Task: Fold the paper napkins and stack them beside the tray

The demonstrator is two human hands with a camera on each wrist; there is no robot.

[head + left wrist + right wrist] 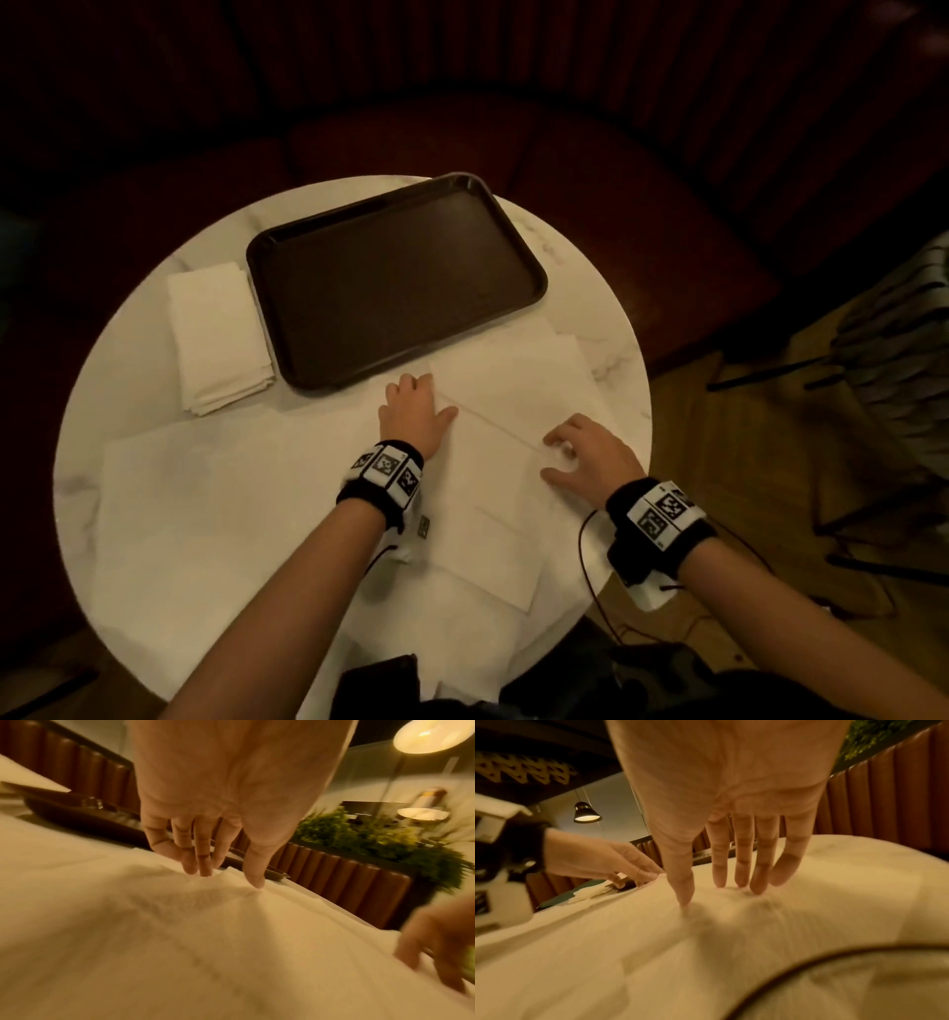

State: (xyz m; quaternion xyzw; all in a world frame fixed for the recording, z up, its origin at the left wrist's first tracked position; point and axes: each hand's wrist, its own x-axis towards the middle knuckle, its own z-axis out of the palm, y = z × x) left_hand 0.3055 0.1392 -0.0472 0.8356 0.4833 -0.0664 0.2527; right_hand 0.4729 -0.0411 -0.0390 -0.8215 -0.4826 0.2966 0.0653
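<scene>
At frame centre of the head view: left hand (415, 411) flat, fingers nearly straight, pressing the far left part of an unfolded napkin (513, 411). Lower right of it: right hand (590, 455), fingers spread and lightly bent, fingertips (757, 888) pushing into the same sheet; nothing gripped by either. Upper centre: dark tray (395, 288), just above the napkin's far edge. Left of the tray, almost touching it: stack of folded napkins (221, 334). Lower left: more unfolded napkins (215, 514), spread over the round white table (611, 329). Blurred in both wrist views: paper puckered beneath the fingers.
</scene>
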